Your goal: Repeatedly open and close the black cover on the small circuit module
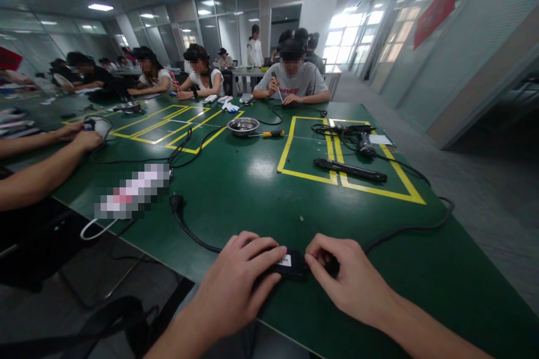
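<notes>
My left hand (246,272) is closed over a black power adapter (293,265) near the table's front edge. A white label shows on the adapter's top. From its left side runs a black cord ending in a mains plug (177,202), which lies on the table. At the adapter's right end, my right hand (347,277) pinches a dark cable end, mostly hidden by the fingers. A black cable (406,230) trails from behind that hand toward the table's right edge.
Beyond my hands lie a black rod-shaped tool (351,170), coiled cables (328,129), a metal bowl (243,126) and a yellow-handled screwdriver (273,134). A blurred power strip (135,190) is at left. Another person's hands (86,134) work nearby; a person (290,81) sits opposite.
</notes>
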`<act>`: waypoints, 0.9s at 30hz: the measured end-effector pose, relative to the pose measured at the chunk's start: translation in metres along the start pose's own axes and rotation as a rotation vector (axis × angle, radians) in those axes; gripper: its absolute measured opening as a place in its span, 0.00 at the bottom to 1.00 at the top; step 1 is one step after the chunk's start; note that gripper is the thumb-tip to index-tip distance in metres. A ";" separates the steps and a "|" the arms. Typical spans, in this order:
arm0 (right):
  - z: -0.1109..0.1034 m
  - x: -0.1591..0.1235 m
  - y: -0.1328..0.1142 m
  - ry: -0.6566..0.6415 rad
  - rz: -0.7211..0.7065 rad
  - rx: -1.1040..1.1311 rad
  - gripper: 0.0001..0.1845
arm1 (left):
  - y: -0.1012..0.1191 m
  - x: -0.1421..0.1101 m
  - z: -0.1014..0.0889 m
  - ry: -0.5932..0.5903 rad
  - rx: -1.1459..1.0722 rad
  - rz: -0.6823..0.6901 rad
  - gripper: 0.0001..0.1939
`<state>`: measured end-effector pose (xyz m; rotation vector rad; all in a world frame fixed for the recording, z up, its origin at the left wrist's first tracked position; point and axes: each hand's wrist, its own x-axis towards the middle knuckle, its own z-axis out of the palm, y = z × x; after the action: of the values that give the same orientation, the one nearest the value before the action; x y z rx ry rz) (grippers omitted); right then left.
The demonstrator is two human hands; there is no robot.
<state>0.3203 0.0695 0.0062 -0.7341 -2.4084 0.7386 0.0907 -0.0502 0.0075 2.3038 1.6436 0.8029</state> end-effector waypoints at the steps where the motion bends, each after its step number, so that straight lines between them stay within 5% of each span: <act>1: 0.000 0.000 0.000 0.000 0.000 0.002 0.13 | 0.000 0.000 -0.001 0.002 -0.001 0.009 0.21; 19: 0.007 0.005 -0.002 0.097 0.063 0.086 0.14 | -0.006 -0.005 -0.001 0.045 0.056 0.029 0.20; 27: 0.005 0.003 -0.001 0.170 -0.019 0.046 0.12 | -0.002 -0.004 0.001 0.099 0.057 0.014 0.19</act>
<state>0.3150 0.0687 0.0045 -0.7250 -2.2354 0.6927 0.0881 -0.0531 0.0047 2.3519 1.7137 0.8977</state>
